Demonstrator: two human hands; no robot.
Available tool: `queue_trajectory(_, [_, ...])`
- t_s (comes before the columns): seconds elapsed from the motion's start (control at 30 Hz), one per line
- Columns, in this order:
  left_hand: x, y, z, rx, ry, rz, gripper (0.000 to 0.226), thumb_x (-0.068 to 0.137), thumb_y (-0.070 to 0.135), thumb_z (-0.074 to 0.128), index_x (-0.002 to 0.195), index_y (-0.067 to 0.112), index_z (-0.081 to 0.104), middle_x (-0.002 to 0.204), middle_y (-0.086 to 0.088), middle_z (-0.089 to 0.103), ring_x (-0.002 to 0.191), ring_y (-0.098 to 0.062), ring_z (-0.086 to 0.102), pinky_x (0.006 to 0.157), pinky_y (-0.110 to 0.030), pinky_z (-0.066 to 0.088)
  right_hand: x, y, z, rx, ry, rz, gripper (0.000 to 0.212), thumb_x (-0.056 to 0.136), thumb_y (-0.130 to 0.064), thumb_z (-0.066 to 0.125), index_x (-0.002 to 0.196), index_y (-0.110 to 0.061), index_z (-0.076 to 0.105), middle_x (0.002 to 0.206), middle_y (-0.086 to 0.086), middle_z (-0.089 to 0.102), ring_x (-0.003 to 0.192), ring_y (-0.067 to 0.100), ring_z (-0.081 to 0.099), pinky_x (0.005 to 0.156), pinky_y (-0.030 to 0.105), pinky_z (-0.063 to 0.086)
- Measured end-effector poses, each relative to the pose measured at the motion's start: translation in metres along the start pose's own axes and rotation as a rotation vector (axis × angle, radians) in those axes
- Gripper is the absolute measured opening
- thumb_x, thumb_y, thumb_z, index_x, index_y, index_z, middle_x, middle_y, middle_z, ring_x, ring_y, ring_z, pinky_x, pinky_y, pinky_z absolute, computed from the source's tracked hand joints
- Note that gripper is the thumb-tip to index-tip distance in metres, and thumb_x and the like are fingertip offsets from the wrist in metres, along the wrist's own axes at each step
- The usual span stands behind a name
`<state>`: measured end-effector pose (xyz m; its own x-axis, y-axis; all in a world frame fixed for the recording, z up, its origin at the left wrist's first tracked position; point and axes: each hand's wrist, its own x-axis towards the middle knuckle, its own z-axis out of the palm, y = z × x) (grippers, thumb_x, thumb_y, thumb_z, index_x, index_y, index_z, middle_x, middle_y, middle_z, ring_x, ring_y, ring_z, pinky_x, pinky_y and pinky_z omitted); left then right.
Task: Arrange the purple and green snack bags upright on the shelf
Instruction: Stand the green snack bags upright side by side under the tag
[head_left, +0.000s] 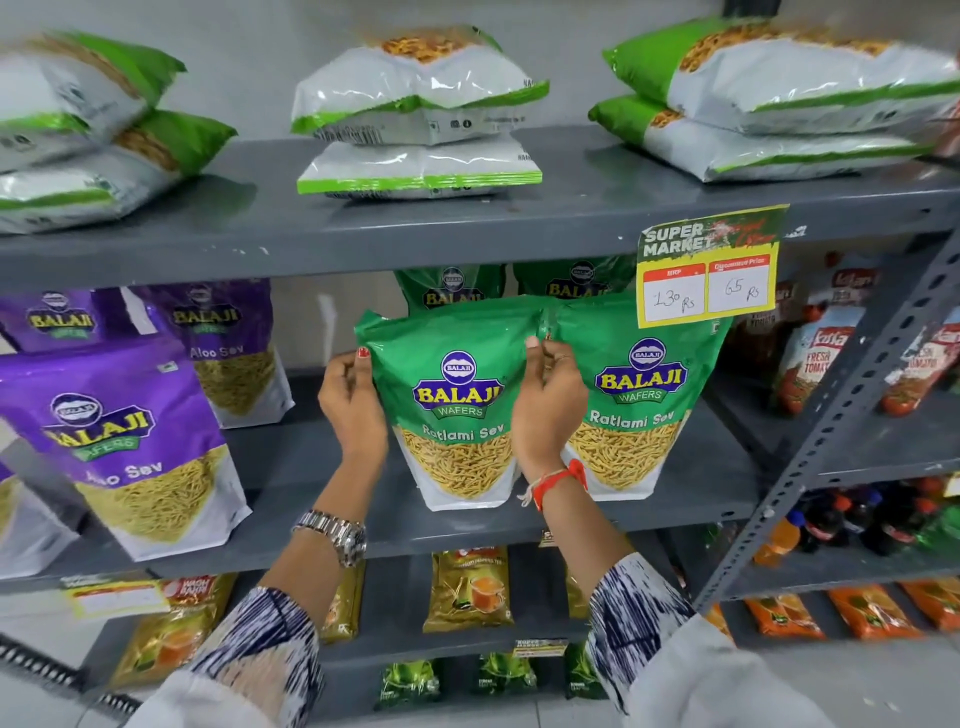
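A green Ratlami Sev bag (457, 405) stands upright on the middle grey shelf (363, 525). My left hand (350, 402) grips its left edge and my right hand (548, 405) pinches its upper right edge. A second green bag (641, 395) stands upright right beside it, touching. Two more green bags (449, 288) show behind them. To the left, a purple Aloo Sev bag (135, 447) stands at the shelf front, tilted slightly, with another purple bag (223, 343) behind it.
Flat white and green bags (421, 104) lie stacked on the shelf above. A yellow price tag (709, 267) hangs from that shelf's edge. Ketchup pouches (815, 358) fill the right rack beyond a slanted metal brace (852, 395). Tea packs (470, 590) sit below.
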<state>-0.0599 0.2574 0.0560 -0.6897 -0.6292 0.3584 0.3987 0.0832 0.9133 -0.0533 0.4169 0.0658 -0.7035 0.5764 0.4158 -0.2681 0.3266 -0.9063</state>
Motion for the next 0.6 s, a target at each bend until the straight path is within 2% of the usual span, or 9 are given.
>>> queue_trajectory(0.13, [0.006,-0.003,-0.004,0.071,0.038,0.002,0.013,0.091,0.017,0.048,0.089,0.007,0.056,0.068,0.008,0.052,0.062,-0.003,0.044,0.057,-0.011,0.038,0.003,0.000,-0.002,0.096,0.027,0.063,0.026,0.088,-0.032,0.060,0.085,-0.008,0.070,0.067,-0.001,0.062,0.056,0.011,0.053,0.046,0.023,0.036])
queue_trajectory(0.2, [0.010,-0.005,-0.006,0.071,0.052,-0.019,0.018,0.090,0.017,0.049,0.092,0.001,0.058,0.069,0.008,0.054,0.064,-0.003,0.046,0.062,-0.015,0.040,0.003,0.002,-0.001,0.134,0.037,0.081,0.026,0.087,-0.032,0.062,0.083,-0.008,0.071,0.067,0.000,0.064,0.054,0.003,0.051,0.046,0.011,0.035])
queue_trajectory(0.27, [0.011,-0.005,-0.007,0.069,0.053,-0.035,0.013,0.089,0.017,0.051,0.090,0.006,0.058,0.070,0.008,0.054,0.066,-0.003,0.047,0.063,-0.015,0.041,0.002,0.001,-0.001,0.174,0.043,0.091,0.024,0.086,-0.031,0.063,0.084,-0.008,0.071,0.069,0.000,0.066,0.055,0.001,0.053,0.048,0.010,0.037])
queue_trajectory(0.43, [0.008,-0.004,-0.008,0.014,0.025,-0.051,0.014,0.089,0.017,0.050,0.089,0.006,0.059,0.072,0.006,0.055,0.067,-0.004,0.047,0.064,-0.016,0.041,-0.006,0.002,-0.001,0.238,0.013,0.096,0.022,0.090,-0.028,0.058,0.091,-0.008,0.067,0.069,0.000,0.065,0.053,0.016,0.059,0.050,0.039,0.051])
queue_trajectory(0.53, [0.000,-0.013,-0.014,-0.023,-0.104,-0.121,0.015,0.092,0.023,0.046,0.080,0.024,0.055,0.077,0.004,0.056,0.070,-0.008,0.048,0.068,-0.028,0.042,-0.020,0.014,-0.004,0.251,-0.066,0.102,0.022,0.092,-0.026,0.054,0.104,-0.010,0.063,0.074,-0.008,0.064,0.057,0.019,0.062,0.056,0.040,0.054])
queue_trajectory(0.6, [-0.010,-0.025,-0.019,0.003,-0.234,-0.247,0.016,0.093,0.031,0.042,0.083,0.028,0.055,0.087,0.002,0.060,0.078,-0.011,0.055,0.079,-0.033,0.046,-0.035,0.030,-0.004,0.176,-0.135,0.136,0.029,0.092,-0.035,0.052,0.112,-0.015,0.059,0.084,-0.003,0.069,0.066,0.024,0.067,0.063,0.043,0.057])
